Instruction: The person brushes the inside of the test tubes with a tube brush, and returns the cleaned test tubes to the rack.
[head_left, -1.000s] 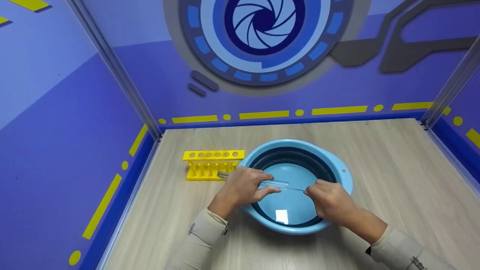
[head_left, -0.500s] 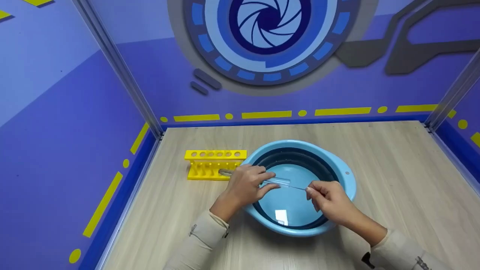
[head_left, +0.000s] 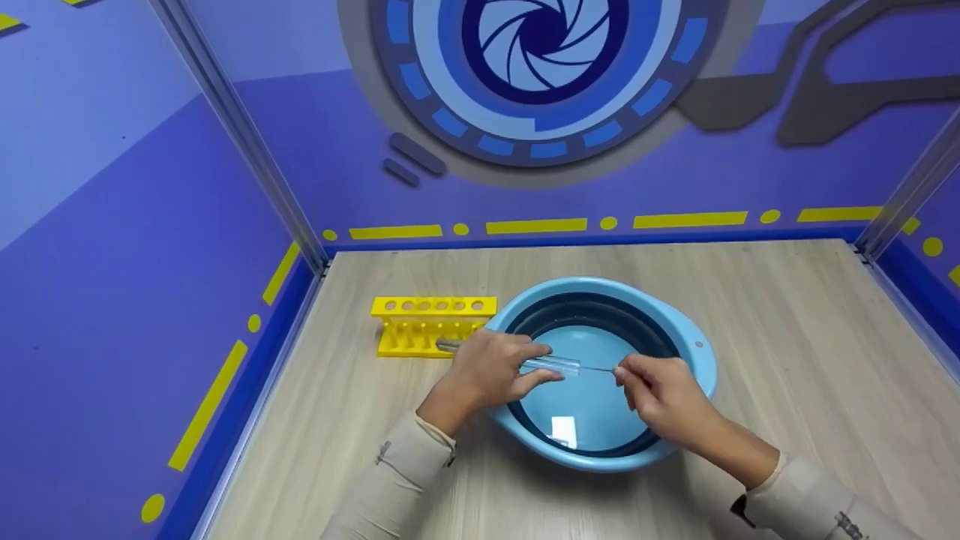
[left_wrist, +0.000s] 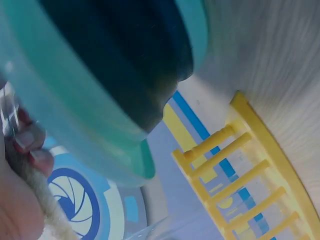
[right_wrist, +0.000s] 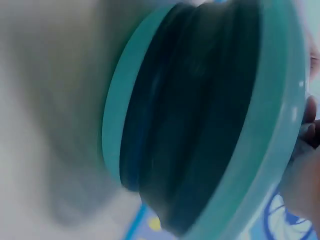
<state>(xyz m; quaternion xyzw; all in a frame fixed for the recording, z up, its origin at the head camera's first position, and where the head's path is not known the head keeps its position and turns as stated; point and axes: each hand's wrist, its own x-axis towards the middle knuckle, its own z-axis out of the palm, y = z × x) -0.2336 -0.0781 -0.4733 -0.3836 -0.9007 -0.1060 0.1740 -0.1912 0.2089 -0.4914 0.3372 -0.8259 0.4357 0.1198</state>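
Over the basin, my left hand [head_left: 487, 371] grips a clear glass test tube [head_left: 553, 364], its mouth pointing right. Fuzzy beige bristles of a test tube brush [head_left: 448, 345] show beyond the left side of that hand, and again beside the palm in the left wrist view, where the bristles [left_wrist: 37, 192] run along the fingers. The brush's thin wire handle [head_left: 598, 369] comes out of the tube's mouth. My right hand [head_left: 664, 394] pinches the wire's far end. Below both hands is a light blue basin [head_left: 607, 463] with dark inner walls and water inside.
A yellow test tube rack [head_left: 435, 306] with a row of holes and pegs stands against the basin's left side. The wood-look table [head_left: 802, 337] is bounded by blue patterned panels [head_left: 247, 150] at the back and sides.
My right hand has rolled its grip on the wire, bringing the thumb into view, and the wire now lies more level. My left hand keeps hold of the tube in nearly the same place.
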